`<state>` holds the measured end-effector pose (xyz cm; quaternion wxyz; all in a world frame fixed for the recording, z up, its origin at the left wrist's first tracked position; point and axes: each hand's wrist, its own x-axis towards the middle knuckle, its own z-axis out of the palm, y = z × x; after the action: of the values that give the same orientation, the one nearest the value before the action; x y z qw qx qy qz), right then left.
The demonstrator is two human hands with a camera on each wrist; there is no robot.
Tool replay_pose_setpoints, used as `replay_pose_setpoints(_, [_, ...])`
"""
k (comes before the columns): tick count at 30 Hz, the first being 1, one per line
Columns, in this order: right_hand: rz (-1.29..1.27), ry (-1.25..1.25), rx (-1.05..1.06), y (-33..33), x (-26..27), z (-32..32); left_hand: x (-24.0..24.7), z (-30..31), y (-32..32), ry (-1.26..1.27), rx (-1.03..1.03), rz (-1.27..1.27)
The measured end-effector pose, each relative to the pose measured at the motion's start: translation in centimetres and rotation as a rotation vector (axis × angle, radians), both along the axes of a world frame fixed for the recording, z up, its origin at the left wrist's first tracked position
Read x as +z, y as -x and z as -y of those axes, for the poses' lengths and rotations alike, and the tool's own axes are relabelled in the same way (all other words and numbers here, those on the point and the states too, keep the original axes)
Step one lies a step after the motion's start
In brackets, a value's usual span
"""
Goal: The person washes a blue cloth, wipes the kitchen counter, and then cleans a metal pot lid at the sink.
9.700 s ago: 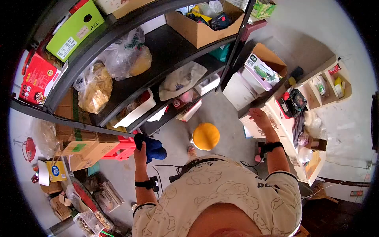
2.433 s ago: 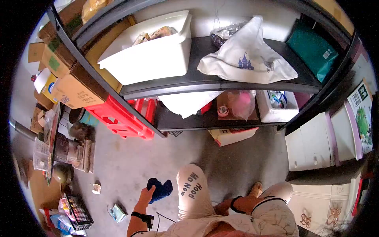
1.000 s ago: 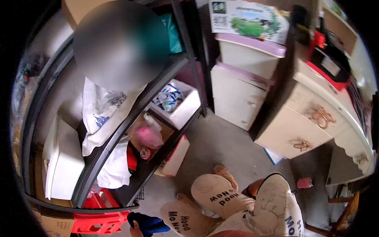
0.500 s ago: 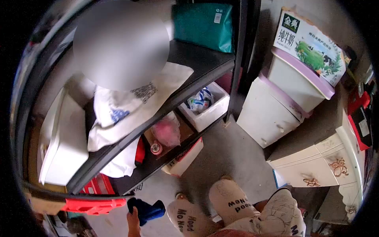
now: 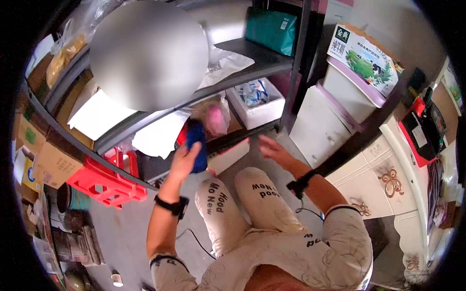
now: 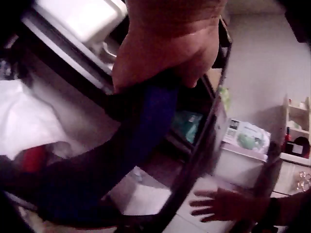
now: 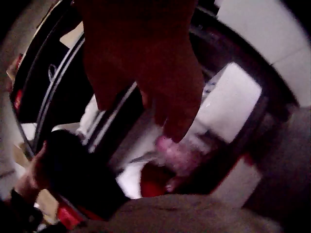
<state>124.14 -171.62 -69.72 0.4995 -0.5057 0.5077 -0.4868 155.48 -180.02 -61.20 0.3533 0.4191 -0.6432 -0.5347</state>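
My left hand (image 5: 182, 162) grips a dark blue bundle of cloth (image 5: 199, 155) in front of the lower shelf; its exact kind does not show. In the left wrist view the cloth (image 6: 153, 114) hangs long and dark below the hand (image 6: 167, 48). My right hand (image 5: 275, 151) reaches forward to the right of it, holding nothing. Its fingers are spread in the left wrist view, where the right hand (image 6: 226, 206) is at the lower right. A pink item in a clear bag (image 5: 215, 117) and a white cloth (image 5: 160, 132) lie on the lower shelf beyond the bundle.
A black shelf rack (image 5: 242, 80) spans the front; a blurred disc hides part of it. A white foam box (image 5: 259, 110) sits on its lower level. Red plastic stools (image 5: 104, 186) stand left. Lidded bins (image 5: 320, 121) and a drawer cabinet (image 5: 371, 169) line the right.
My left hand has lifted the blue cloth from low beside the knee up and forward to the lower shelf. My right hand has come up into view, and the head view has shifted.
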Motion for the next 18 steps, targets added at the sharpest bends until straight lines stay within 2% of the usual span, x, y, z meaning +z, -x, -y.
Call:
replay_pose_setpoints(1, [0.217,-0.057,-0.035,-2.9,2.4,-0.1,0.2,-0.5,2.1,0.061,-0.066,0.168])
replay_pose_setpoints(2, [0.434,-0.111,-0.069,-4.6,3.6,0.0,0.8,-1.7,4.7,0.23,-0.168,0.228])
replay_pose_setpoints(3, [0.431,-0.11,-0.063,-4.8,1.6,1.4,-0.8,-1.7,6.9,0.366,-0.264,0.321])
replay_pose_setpoints(4, [0.823,-0.015,0.164,-4.5,-2.0,3.8,0.5,-4.0,8.9,0.343,-0.376,0.373])
replay_pose_setpoints(5, [1.211,0.082,0.402,-4.3,-3.8,5.8,-1.9,-4.2,10.3,0.678,-0.473,0.259])
replay_pose_setpoints(6, [1.297,0.335,0.763,-4.3,-2.1,6.5,-0.8,-5.7,11.1,0.601,-0.563,0.327])
replay_pose_setpoints(8, [1.23,0.027,0.215,-2.1,0.6,3.2,-1.9,-5.4,11.9,0.606,-0.618,0.335])
replay_pose_setpoints(9, [1.21,0.067,0.108,-1.1,1.6,1.9,-2.6,-4.8,11.9,0.608,-0.609,0.334])
replay_pose_setpoints(10, [1.185,0.11,0.006,0.3,1.9,1.0,-3.3,-3.7,11.6,0.393,-0.577,0.324])
replay_pose_setpoints(11, [1.183,0.101,-0.023,2.2,1.4,0.6,-4.2,-2.4,11.2,0.174,-0.543,0.31])
replay_pose_setpoints(12, [1.187,0.089,-0.055,3.8,0.7,0.1,-5.6,-0.4,10.8,0.169,-0.536,0.311])
replay_pose_setpoints(14, [1.198,0.058,-0.068,5.4,1.2,-0.7,-9.1,5.1,9.6,0.195,-0.339,0.441])
replay_pose_setpoints(15, [1.202,0.057,-0.061,5.9,1.5,-0.6,-10.4,8.1,9.1,0.196,-0.333,0.447])
replay_pose_setpoints(17, [0.461,0.133,-0.138,6.5,1.8,-0.5,-12.0,12.9,8.8,0.435,-0.05,0.716])
replay_pose_setpoints(18, [0.088,0.162,-0.168,6.8,1.7,-0.4,-12.4,14.9,9.2,0.425,-0.051,0.721])
